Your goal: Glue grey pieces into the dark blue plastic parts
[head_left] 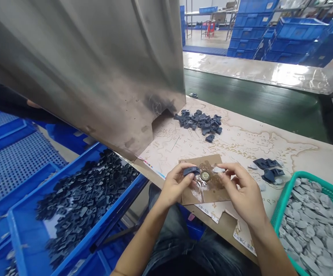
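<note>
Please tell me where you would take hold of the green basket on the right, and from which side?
I'd grip the green basket by its far rim, coming down from above. The rim forms a raised lip that a hand can close around, and no hand is near that stretch, while the grey pieces heaped inside leave little room to reach in.
</note>
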`<state>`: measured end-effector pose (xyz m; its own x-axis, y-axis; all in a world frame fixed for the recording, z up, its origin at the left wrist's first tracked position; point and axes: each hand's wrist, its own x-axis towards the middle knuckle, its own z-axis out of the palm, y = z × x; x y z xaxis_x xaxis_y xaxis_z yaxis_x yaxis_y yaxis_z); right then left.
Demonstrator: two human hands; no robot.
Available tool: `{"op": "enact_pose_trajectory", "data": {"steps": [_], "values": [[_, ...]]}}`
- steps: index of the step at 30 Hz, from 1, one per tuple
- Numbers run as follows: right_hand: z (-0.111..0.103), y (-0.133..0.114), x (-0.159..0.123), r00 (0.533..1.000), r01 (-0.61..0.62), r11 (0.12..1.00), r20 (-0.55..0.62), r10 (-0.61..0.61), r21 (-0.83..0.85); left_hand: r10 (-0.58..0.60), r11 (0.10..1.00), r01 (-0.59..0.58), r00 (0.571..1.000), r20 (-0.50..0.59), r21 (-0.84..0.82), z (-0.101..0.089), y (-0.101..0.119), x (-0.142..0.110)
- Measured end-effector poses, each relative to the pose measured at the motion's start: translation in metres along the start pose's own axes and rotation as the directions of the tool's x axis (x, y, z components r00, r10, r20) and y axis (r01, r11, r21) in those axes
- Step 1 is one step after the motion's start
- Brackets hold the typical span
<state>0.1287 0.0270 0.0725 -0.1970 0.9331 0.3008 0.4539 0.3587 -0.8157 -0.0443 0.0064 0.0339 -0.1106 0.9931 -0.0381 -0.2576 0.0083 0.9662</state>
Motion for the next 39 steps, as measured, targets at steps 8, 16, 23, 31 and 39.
{"op": "enact_pose_trajectory", "data": {"steps": [8,16,23,31,39], "values": [[-0.005,-0.009,-0.010,0.989,0.123,0.938,0.043,-0.145,0.325,-0.209,0.958,0.225,0.972,0.107,-0.176,0.012,0.012,-0.017],[-0.004,-0.010,-0.012,0.972,0.170,0.908,0.088,-0.219,0.384,-0.241,0.937,0.274,0.956,0.168,-0.218,0.017,0.017,-0.022],[-0.004,-0.010,-0.011,0.966,0.187,0.916,0.102,-0.237,0.354,-0.239,0.940,0.267,0.960,0.149,-0.212,0.018,0.016,-0.023],[-0.007,-0.013,-0.009,0.934,0.279,0.910,0.136,-0.331,0.306,-0.249,0.946,0.279,0.951,0.180,-0.165,0.015,0.015,-0.024],[0.005,-0.002,-0.006,0.912,0.369,0.899,0.094,-0.399,0.235,-0.261,0.948,0.284,0.952,0.158,-0.146,0.012,0.016,-0.018]]}}
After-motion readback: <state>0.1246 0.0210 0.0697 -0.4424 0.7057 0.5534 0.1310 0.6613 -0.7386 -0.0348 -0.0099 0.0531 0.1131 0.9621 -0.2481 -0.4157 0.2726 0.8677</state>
